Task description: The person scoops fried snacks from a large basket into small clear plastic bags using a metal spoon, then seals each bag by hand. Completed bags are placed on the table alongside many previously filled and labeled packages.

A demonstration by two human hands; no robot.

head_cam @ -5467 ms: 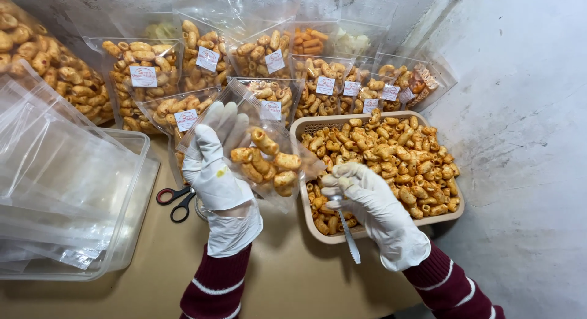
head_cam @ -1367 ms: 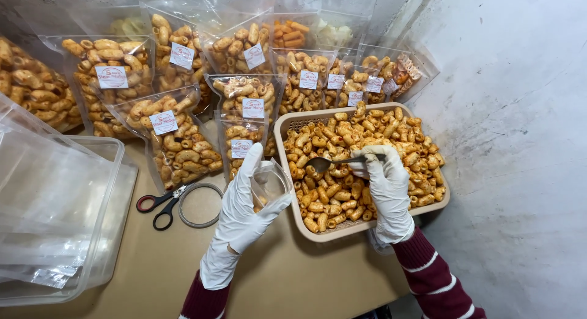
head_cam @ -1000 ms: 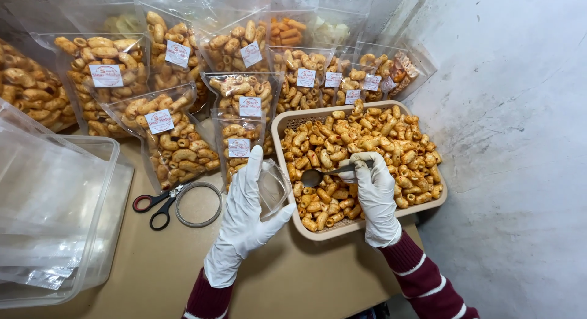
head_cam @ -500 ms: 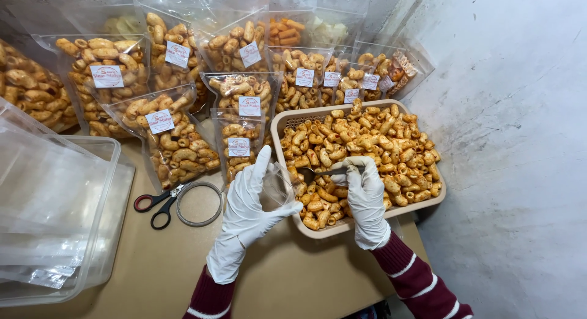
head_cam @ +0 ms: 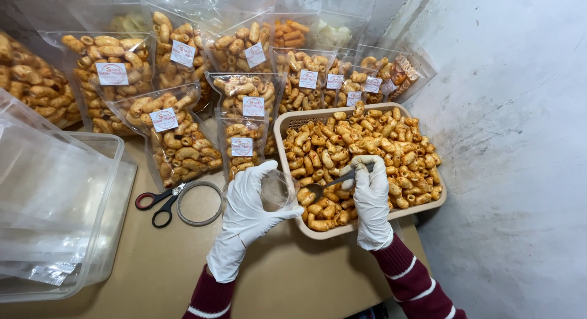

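Basket (head_cam: 287, 126) of curly orange-brown snacks (head_cam: 367, 141) sits at the right of the tan table (head_cam: 153, 264), pretty much the biggest thing there besides the clear plastic tub (head_cam: 104, 172) on the left. Sealed snack bags (head_cam: 183, 144) with white labels stand behind. The left hand (head_cam: 247, 212), white-gloved, has its fingers wrapped around a small clear bag (head_cam: 278, 189) right at the basket's edge. The right hand (head_cam: 370, 193) pinches a metal spoon (head_cam: 324, 185) down in the snacks. Scissors (head_cam: 160, 203) and a ring (head_cam: 200, 203) lie near the left hand
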